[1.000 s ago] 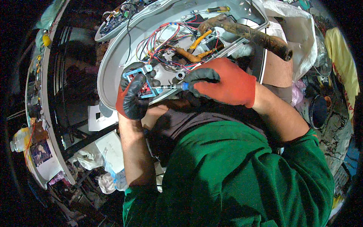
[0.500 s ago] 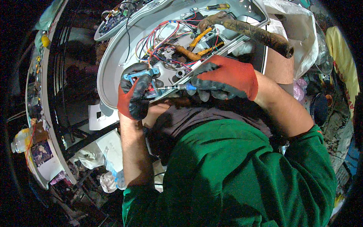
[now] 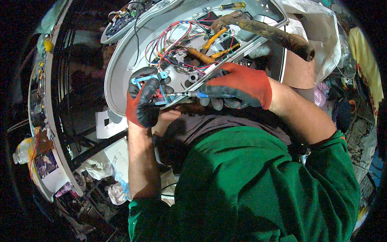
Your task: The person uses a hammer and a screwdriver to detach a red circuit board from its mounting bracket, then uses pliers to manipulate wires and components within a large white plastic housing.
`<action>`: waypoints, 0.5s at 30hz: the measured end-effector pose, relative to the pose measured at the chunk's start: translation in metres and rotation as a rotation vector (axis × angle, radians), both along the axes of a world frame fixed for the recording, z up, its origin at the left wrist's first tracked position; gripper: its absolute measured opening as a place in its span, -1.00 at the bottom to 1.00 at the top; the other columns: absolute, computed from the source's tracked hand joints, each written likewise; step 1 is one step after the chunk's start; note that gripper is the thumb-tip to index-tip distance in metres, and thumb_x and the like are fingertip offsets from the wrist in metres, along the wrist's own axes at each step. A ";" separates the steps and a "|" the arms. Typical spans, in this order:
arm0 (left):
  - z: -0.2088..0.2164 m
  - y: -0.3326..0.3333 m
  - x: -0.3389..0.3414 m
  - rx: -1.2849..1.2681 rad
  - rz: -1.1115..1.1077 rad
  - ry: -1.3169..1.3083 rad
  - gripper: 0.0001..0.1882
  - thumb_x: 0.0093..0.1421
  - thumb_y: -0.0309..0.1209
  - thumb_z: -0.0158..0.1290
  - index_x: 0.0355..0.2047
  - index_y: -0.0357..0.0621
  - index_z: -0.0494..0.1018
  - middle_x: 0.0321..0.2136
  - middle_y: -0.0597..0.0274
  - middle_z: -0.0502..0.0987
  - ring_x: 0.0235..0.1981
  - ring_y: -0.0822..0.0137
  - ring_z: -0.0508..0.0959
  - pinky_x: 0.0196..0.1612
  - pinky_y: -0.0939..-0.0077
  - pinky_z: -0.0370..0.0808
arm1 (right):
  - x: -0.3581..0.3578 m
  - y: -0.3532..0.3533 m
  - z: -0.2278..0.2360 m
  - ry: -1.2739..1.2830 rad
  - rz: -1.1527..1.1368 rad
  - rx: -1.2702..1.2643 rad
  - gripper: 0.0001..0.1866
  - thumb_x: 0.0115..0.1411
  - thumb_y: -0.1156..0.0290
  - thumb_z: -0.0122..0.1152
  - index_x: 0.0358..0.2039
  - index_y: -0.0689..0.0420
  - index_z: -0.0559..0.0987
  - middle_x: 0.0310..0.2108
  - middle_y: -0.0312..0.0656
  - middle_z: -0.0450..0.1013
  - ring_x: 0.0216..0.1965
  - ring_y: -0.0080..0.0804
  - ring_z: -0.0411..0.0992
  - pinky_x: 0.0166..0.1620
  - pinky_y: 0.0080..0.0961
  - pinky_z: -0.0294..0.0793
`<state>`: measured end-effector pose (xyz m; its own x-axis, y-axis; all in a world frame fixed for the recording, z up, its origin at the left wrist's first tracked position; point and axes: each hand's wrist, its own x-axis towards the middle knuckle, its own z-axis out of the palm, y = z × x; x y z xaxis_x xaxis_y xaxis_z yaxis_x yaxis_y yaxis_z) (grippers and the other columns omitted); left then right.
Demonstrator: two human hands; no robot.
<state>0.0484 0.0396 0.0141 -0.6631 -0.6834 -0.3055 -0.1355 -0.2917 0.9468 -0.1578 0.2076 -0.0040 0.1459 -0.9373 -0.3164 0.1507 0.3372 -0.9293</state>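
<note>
In a red and black work glove, my left hand (image 3: pixel 144 99) grips a small blue frame-like part (image 3: pixel 162 76) with mounting ears and something red inside it. My right hand (image 3: pixel 238 86), gloved alike, is closed round the blue handle of a screwdriver (image 3: pixel 189 94). Its metal shaft points left, and the tip meets the side of the blue part near my left fingers; the exact contact is too small to make out. Both hands are over the near rim of a big grey plastic shell (image 3: pixel 117 86). Coloured wires (image 3: pixel 177 34) lie in the shell just beyond my left hand.
Orange-handled pliers (image 3: pixel 201 55) and a yellow-black screwdriver (image 3: pixel 233 6) lie in the shell. A thick, dirty hammer-like tool (image 3: pixel 278 36) crosses its right rim. A white sack (image 3: pixel 322 36) stands at right. At far left is a clear bottle (image 3: pixel 24 151).
My right hand and the screwdriver have shifted slightly left and down, with the tip still against the blue part. My left hand keeps its hold with hardly any movement.
</note>
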 end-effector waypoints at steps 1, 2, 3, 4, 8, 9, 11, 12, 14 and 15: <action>-0.004 -0.002 0.003 0.002 -0.004 0.005 -0.59 0.18 -0.30 0.09 0.01 -0.11 0.33 -0.30 0.01 0.55 -0.41 0.20 0.58 -0.37 0.30 0.57 | 0.000 -0.001 -0.002 -0.045 0.051 0.018 -0.74 0.20 0.19 0.12 -0.25 0.09 0.60 -0.44 -0.31 0.54 -0.59 -0.72 0.37 -0.57 -0.71 0.32; -0.005 -0.004 0.004 0.005 -0.008 0.011 -0.60 0.19 -0.31 0.09 0.01 -0.11 0.33 -0.30 0.01 0.55 -0.41 0.20 0.58 -0.37 0.31 0.57 | 0.001 -0.003 -0.003 -0.132 0.044 0.103 -0.74 0.21 0.19 0.11 -0.24 0.08 0.60 -0.44 -0.32 0.54 -0.61 -0.73 0.35 -0.59 -0.72 0.30; -0.003 -0.005 0.004 0.044 -0.008 0.015 -0.61 0.17 -0.34 0.10 -0.01 -0.14 0.34 -0.30 -0.01 0.56 -0.40 0.19 0.59 -0.36 0.29 0.59 | 0.002 -0.003 -0.003 -0.218 0.037 0.189 -0.74 0.22 0.19 0.09 -0.24 0.08 0.60 -0.44 -0.32 0.54 -0.64 -0.75 0.33 -0.62 -0.74 0.27; 0.001 -0.004 0.001 0.084 -0.006 0.022 -0.62 0.16 -0.37 0.10 -0.03 -0.17 0.35 -0.30 -0.03 0.57 -0.39 0.18 0.61 -0.34 0.27 0.61 | 0.002 -0.004 -0.003 -0.245 0.041 0.202 -0.75 0.20 0.22 0.10 -0.24 0.08 0.60 -0.46 -0.36 0.52 -0.64 -0.75 0.32 -0.60 -0.73 0.29; -0.002 -0.011 0.009 0.203 -0.114 0.165 -0.62 0.17 -0.48 0.08 0.00 -0.23 0.34 -0.21 -0.10 0.55 -0.24 0.14 0.62 -0.18 0.25 0.63 | 0.003 -0.002 0.002 -0.281 0.006 0.241 -0.74 0.15 0.24 0.14 -0.24 0.11 0.60 -0.47 -0.40 0.49 -0.56 -0.70 0.36 -0.48 -0.65 0.40; -0.004 -0.006 0.011 0.101 -0.160 0.215 -0.63 0.18 -0.52 0.07 0.01 -0.25 0.34 -0.18 -0.10 0.54 -0.22 0.15 0.61 -0.17 0.25 0.63 | 0.005 -0.002 0.004 -0.273 -0.016 0.247 -0.73 0.15 0.23 0.15 -0.23 0.13 0.60 -0.45 -0.38 0.49 -0.53 -0.66 0.39 -0.44 -0.62 0.43; -0.004 -0.008 0.007 -0.007 -0.206 0.130 -0.67 0.23 -0.51 0.01 0.01 -0.27 0.35 -0.17 0.01 0.54 -0.19 0.25 0.59 -0.14 0.33 0.60 | 0.021 0.005 0.002 0.359 -0.276 -0.165 -0.63 0.06 0.27 0.20 -0.14 0.20 0.53 -0.33 -0.13 0.52 -0.31 -0.25 0.49 -0.19 -0.37 0.50; -0.008 -0.011 0.006 0.080 -0.146 0.148 -0.68 0.24 -0.49 0.01 0.00 -0.25 0.36 -0.18 0.05 0.55 -0.19 0.28 0.59 -0.16 0.35 0.60 | 0.024 0.006 0.002 0.620 -0.278 -0.310 -0.59 0.04 0.29 0.22 -0.11 0.21 0.51 -0.28 -0.06 0.51 -0.24 -0.14 0.49 -0.13 -0.32 0.49; -0.010 -0.016 0.005 0.185 -0.100 0.132 -0.71 0.27 -0.42 -0.01 -0.02 -0.22 0.39 -0.21 0.14 0.56 -0.22 0.32 0.59 -0.18 0.38 0.60 | 0.031 0.010 0.006 1.008 -0.326 -0.542 -0.47 -0.05 0.34 0.25 -0.01 0.19 0.44 -0.14 0.11 0.45 -0.14 0.10 0.44 -0.08 -0.19 0.48; -0.009 -0.015 0.006 0.285 -0.070 0.162 -0.66 0.20 -0.50 0.06 -0.01 -0.23 0.38 -0.16 0.10 0.53 -0.19 0.31 0.58 -0.14 0.39 0.58 | 0.030 0.009 0.008 1.050 -0.307 -0.554 -0.47 -0.05 0.33 0.26 -0.02 0.18 0.44 -0.12 0.10 0.44 -0.13 0.08 0.44 -0.09 -0.19 0.48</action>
